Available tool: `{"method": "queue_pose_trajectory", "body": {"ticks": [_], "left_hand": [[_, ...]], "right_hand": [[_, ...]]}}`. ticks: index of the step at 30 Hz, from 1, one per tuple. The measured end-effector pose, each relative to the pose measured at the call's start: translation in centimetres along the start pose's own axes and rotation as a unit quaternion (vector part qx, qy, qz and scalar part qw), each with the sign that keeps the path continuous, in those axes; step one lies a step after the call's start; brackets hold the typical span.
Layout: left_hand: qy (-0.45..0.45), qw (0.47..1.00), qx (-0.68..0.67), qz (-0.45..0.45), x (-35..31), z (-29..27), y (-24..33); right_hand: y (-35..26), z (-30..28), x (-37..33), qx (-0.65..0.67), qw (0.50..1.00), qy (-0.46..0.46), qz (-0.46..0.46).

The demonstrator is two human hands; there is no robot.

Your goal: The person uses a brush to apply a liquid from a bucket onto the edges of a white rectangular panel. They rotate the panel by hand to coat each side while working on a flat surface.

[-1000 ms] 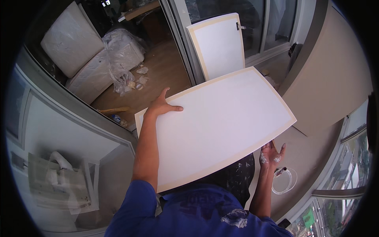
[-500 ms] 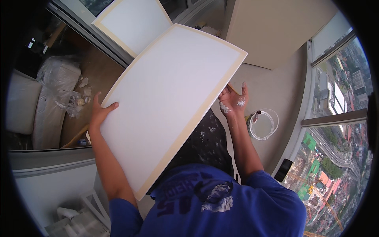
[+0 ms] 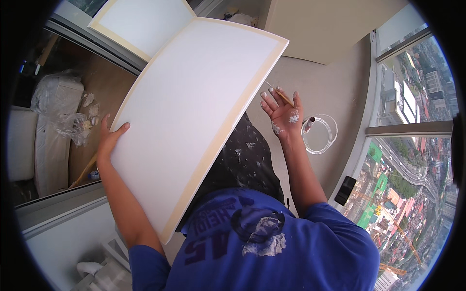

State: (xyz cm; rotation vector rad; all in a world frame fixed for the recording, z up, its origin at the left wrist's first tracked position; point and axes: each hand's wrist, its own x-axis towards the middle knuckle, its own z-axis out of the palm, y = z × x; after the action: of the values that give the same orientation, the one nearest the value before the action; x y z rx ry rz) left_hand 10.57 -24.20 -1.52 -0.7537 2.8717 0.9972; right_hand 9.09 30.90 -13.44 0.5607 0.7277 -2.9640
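A large white panel [image 3: 179,106] with cream tape-like borders leans across my front, tilted toward the upper right. My left hand [image 3: 110,138] grips its left edge, thumb on the white face and fingers out to the side. Right of the panel, apart from its edge, my right hand [image 3: 284,115] is turned palm up with white paint-like smears on palm and fingertips. Across its fingers lies a slim paintbrush [image 3: 285,97] with a wooden handle, held between them; its pale tip points toward the panel.
Behind stands a second bordered white panel [image 3: 145,24]. Right of my hand, a clear bucket [image 3: 318,137] with a wire handle sits on the floor. A beige board [image 3: 325,29] stands at the back. Windows line the right, with a phone-like black object [image 3: 345,190] beside them. Plastic-wrapped furniture [image 3: 60,99] is at left.
My right hand has come out from the panel's edge, baring its fingers and the paintbrush. The panel and my left hand have shifted left and slightly upward in view.
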Motion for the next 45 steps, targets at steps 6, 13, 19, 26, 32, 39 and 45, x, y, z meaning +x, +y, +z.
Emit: {"method": "queue_pose_trajectory", "body": {"ticks": [6,13,19,26,32,39,45], "left_hand": [[-0.004,0.999,0.028,0.016,0.5,0.6,1.0],[0.099,0.983,0.103,0.114,2.8,2.6,0.2],[0.117,0.951,0.125,0.257,3.9,2.7,0.8],[0.126,0.936,0.138,0.299,2.4,3.6,2.4],[0.121,0.922,0.156,0.332,2.0,4.1,2.6],[0.119,0.909,0.165,0.364,2.4,4.2,3.5],[0.11,0.9,0.164,0.39,2.0,5.0,4.3]], "right_hand": [[-9.0,-9.5,-6.5,-0.259,0.957,0.092,-0.095],[-15.1,-18.9,-8.3,-0.579,0.757,0.278,-0.12],[-12.9,-21.3,-1.8,-0.744,0.628,0.223,-0.05],[-11.2,-26.8,4.2,-0.775,0.577,0.231,0.115],[-10.1,-31.4,5.9,-0.746,0.608,0.264,0.063],[-9.9,-32.4,5.4,-0.7,0.671,0.237,0.058],[-9.8,-31.9,5.5,-0.721,0.647,0.237,0.072]]}}
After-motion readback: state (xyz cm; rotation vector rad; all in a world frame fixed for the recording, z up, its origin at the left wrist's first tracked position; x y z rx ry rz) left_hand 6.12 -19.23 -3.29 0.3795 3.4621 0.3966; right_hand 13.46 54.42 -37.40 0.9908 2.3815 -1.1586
